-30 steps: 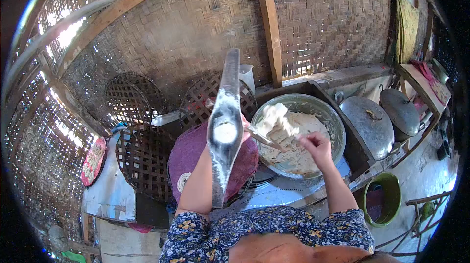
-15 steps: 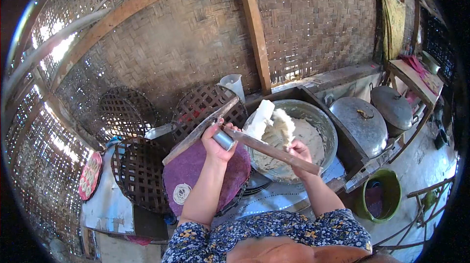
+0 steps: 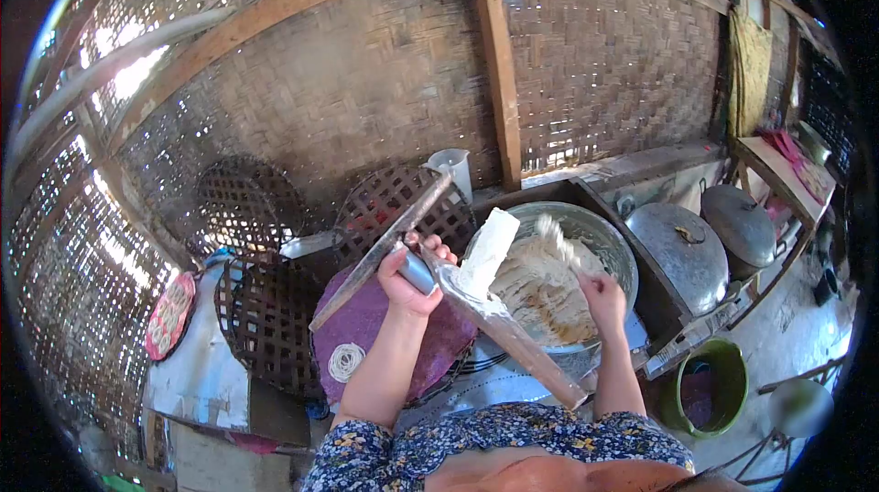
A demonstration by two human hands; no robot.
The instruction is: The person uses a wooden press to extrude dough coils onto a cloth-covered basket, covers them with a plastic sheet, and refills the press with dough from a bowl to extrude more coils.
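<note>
"What do the fingers hold?"
"The left hand [image 3: 409, 283] grips a metal tube [image 3: 418, 271]; the right hand [image 3: 604, 300] pinches a blurry, doughy thing [image 3: 557, 239]."
"And the wooden tool [image 3: 536, 359]?"
"By the bowl [image 3: 615, 240]. Looks hard, heavy; hold dry wood, the doughy peg [image 3: 490, 249] looks slippery. One bar slants up right, one down right; peg points up."

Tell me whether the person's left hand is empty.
No, the left hand is wrapped around a grey cylinder.
</note>
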